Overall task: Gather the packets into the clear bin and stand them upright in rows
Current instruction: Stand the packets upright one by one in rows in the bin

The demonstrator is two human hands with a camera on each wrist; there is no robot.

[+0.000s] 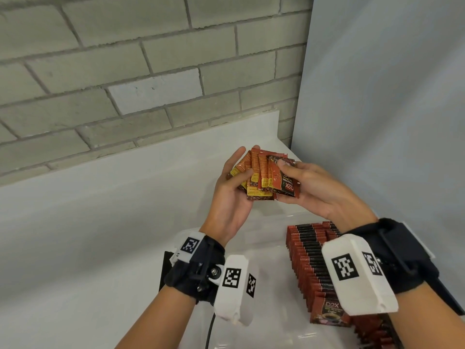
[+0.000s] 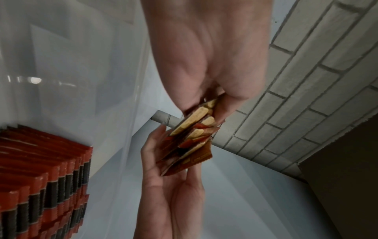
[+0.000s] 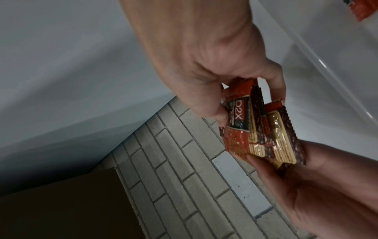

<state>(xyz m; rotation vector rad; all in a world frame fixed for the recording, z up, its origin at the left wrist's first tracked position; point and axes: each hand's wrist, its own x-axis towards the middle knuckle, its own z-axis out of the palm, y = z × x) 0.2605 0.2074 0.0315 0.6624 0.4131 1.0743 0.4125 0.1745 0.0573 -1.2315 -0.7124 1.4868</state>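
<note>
The wrist camera (image 1: pixel 357 275) hides part of the packet rows (image 1: pixel 309 268); the head view's lower edge cuts them off.

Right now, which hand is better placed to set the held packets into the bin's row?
Right, probably. The right hand pinches the held packets and hangs nearer the standing row in the clear bin; the left hand cradles them farther away.

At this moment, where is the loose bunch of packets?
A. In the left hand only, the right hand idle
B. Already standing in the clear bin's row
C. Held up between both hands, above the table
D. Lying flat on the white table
C: the bunch of packets is gripped by the left hand and the right hand together, apart from the row of packets standing in the clear bin.
</note>
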